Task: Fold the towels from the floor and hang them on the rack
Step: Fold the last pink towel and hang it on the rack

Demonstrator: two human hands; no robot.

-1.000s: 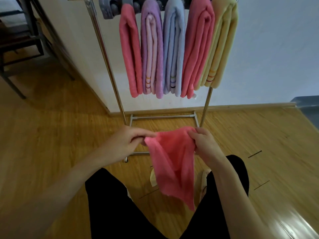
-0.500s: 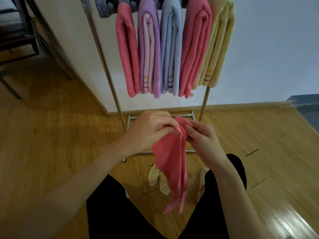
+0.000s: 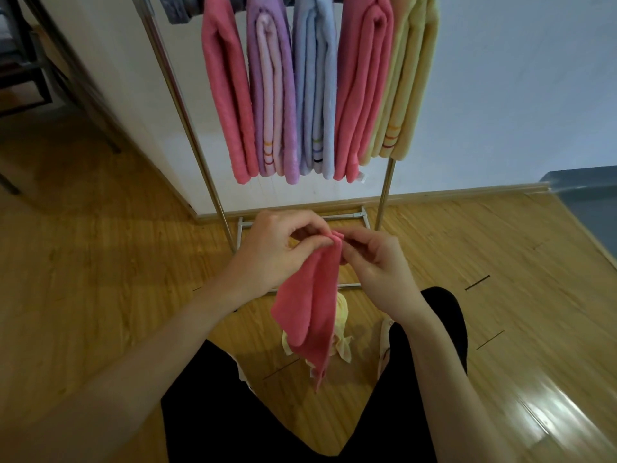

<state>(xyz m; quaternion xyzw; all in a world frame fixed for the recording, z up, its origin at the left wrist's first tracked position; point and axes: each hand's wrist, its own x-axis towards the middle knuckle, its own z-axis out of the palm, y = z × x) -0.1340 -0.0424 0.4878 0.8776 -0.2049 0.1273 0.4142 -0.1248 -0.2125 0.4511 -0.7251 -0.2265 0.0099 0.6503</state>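
Fingertips [image 3: 319,242] on doubled, hanging pink towel [image 3: 309,305]

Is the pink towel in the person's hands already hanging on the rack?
No, the pink towel hangs from both hands, left hand and right hand, in front of the rack.

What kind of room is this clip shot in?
Probably a room in a home: a wood-look floor with a skirting board, a plain white wall, and a freestanding metal rack hung with folded towels.
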